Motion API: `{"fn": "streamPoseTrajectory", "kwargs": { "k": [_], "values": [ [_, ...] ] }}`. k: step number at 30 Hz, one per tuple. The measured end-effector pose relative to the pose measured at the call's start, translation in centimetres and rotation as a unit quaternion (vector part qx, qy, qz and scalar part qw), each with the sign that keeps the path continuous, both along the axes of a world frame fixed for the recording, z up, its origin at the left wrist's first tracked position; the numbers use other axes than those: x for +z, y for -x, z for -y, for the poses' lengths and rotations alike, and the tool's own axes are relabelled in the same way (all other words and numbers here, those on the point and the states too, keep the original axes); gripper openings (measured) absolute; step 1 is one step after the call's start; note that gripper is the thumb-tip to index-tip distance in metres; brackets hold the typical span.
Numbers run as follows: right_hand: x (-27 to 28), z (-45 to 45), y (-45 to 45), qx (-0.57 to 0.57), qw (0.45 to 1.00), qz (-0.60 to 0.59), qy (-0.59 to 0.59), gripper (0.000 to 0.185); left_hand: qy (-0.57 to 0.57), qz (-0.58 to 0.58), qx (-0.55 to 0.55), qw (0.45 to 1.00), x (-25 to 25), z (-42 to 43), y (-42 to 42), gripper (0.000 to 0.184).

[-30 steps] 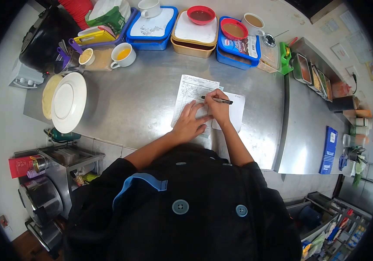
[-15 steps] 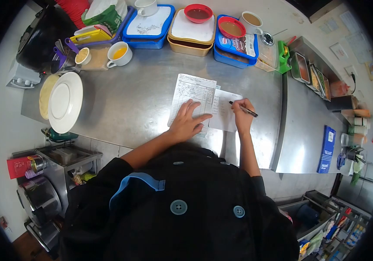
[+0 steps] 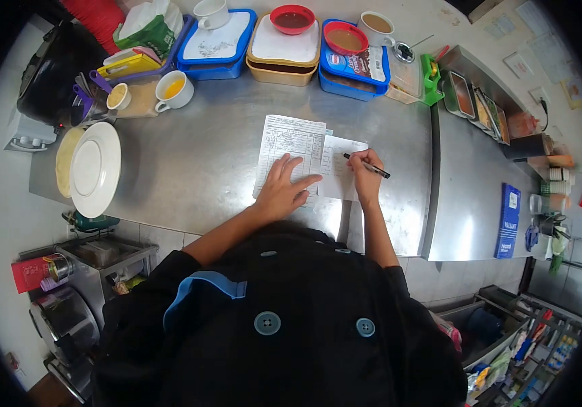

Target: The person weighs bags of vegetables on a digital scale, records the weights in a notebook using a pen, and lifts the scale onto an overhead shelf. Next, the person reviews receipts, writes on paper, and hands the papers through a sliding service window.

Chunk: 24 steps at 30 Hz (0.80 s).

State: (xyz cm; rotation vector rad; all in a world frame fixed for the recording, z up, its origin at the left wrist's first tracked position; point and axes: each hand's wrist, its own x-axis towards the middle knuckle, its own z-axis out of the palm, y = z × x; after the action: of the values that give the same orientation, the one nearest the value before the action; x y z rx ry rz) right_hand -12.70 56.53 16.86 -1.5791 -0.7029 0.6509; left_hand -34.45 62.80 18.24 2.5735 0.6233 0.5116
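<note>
My right hand (image 3: 367,178) is closed round a black pen (image 3: 376,168), its tip over the right-hand white paper (image 3: 335,178), which bears a column of handwriting. My left hand (image 3: 283,188) lies with fingers spread on the lower part of a printed form (image 3: 292,136) with handwritten entries. The form is on the left and partly overlaps the paper beside it. Both sheets lie on the steel counter (image 3: 203,156).
Lidded tubs (image 3: 216,44) with cups and red bowls (image 3: 292,19) line the back. At the left are a white plate (image 3: 95,169) and a cup of yellow liquid (image 3: 174,89). A blue record book (image 3: 508,220) lies at the right.
My right hand, with the pen, has moved from the form to the right-hand paper. My left hand stays spread on the form. The whole view has shifted slightly.
</note>
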Motion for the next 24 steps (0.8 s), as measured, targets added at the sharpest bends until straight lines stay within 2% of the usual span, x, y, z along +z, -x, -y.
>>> {"fn": "streamPoseTrajectory", "kwargs": {
  "k": [8, 13, 24],
  "values": [
    [0.4, 1.2, -0.2, -0.025, 0.999, -0.025, -0.002, 0.007, 0.000, -0.010, 0.004, 1.000, 0.0, 0.1, 0.0, 0.042],
    [0.4, 2.7, 0.1, 0.014, 0.999, -0.042, 0.023, 0.005, 0.002, -0.016, 0.004, 1.000, -0.1, 0.1, -0.1, 0.042],
    [0.4, 2.4, 0.3, 0.005, 1.000, -0.017, 0.024, 0.005, -0.001, -0.008, 0.000, 1.000, 0.1, 0.0, -0.1, 0.043]
  ]
}}
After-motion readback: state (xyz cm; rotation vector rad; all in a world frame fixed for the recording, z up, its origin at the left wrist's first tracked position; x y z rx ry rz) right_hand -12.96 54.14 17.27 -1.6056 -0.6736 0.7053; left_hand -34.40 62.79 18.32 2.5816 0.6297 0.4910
